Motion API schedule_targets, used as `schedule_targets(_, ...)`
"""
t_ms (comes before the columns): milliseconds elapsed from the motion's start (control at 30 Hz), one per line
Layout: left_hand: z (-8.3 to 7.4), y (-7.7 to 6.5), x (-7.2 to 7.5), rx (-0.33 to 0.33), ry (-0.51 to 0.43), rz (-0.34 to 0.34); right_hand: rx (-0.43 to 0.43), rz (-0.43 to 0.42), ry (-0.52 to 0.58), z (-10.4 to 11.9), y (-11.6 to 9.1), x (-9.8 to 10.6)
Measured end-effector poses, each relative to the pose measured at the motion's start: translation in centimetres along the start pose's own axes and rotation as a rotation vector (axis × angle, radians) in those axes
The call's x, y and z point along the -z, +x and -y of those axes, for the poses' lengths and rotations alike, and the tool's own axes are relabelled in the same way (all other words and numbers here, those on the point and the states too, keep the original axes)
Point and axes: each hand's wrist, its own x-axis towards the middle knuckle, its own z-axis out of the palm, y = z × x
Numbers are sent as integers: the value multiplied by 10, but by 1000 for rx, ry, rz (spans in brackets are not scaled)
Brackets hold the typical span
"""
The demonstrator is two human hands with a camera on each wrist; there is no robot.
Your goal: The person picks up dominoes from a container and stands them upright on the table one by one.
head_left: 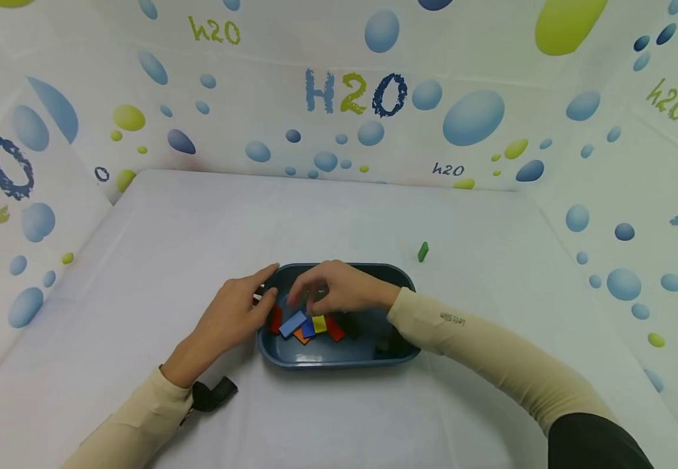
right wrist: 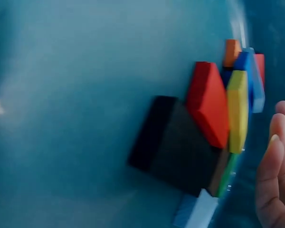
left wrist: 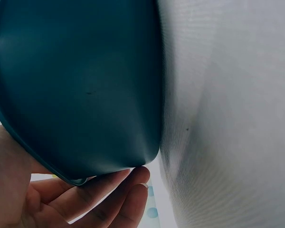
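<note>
A dark blue tray [head_left: 339, 362] with rounded ends stands on the white table. My left hand [head_left: 230, 316] grips its left end; the thumb lies at the rim, and in the left wrist view the fingers [left wrist: 102, 199] touch the outer wall. Above the tray's left half, my right hand [head_left: 339, 286] bends its fingers downward, with nothing visible in them. Below lie flat blocks: a light blue block [head_left: 293, 324], a yellow block [head_left: 319, 324], a red block [head_left: 334, 328] and an orange block [head_left: 301, 336]. A black block [right wrist: 180, 147] shows in the right wrist view.
Behind the tray's right end, a small green block [head_left: 423, 251] stands upright on the table. A black strap piece [head_left: 214, 394] hangs at the left wrist. White cloth walls [head_left: 339, 156] with a printed droplet pattern enclose the back and sides.
</note>
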Motion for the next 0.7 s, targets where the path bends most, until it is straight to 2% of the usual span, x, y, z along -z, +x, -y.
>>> schedule_targets(267,-1,0,0,0,-8,-2,-29,23,50,-11,5,-4)
schedule_targets(700,0,1,0,6,0,-3,-140,47,-8,-16,12,-11)
